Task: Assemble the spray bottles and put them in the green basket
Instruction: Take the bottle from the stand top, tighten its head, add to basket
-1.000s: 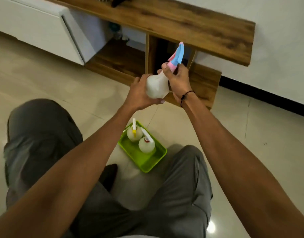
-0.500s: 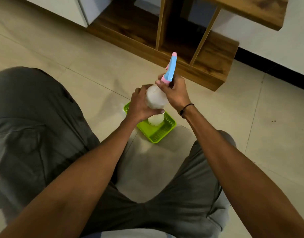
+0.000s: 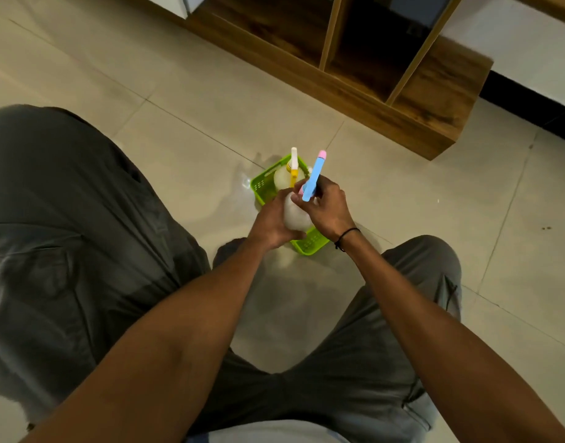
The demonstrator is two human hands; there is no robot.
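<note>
Left hand [image 3: 272, 223]: wrapped around the round white body of the bottle [image 3: 294, 215] from its left side, fingers curled under and round it, closed on it.
Right hand [image 3: 327, 210]: closed on the bottle's neck and on the lower end of the spray head [image 3: 312, 179], thumb and fingers pinching just under the blue part; a black band [image 3: 346, 238] sits on this wrist.
Bottle: held between both hands, above the basket [image 3: 311, 243] and in front of it, so it covers most of the basket's middle; whether it touches the basket cannot be told.
Spray head: blue with a pink tip, sticking up and tilted to the right out of the right hand's grip, its top end well clear of the fingers.
Basket: green, on the tiled floor [image 3: 191, 91] between the person's knees, only its far left and near right corners showing.
Second bottle [image 3: 286, 177]: white, with a yellow and white head, standing in the basket's far end, just behind the hands.
Shelf [image 3: 412, 100]: wooden, low, on the floor beyond the basket.
</note>
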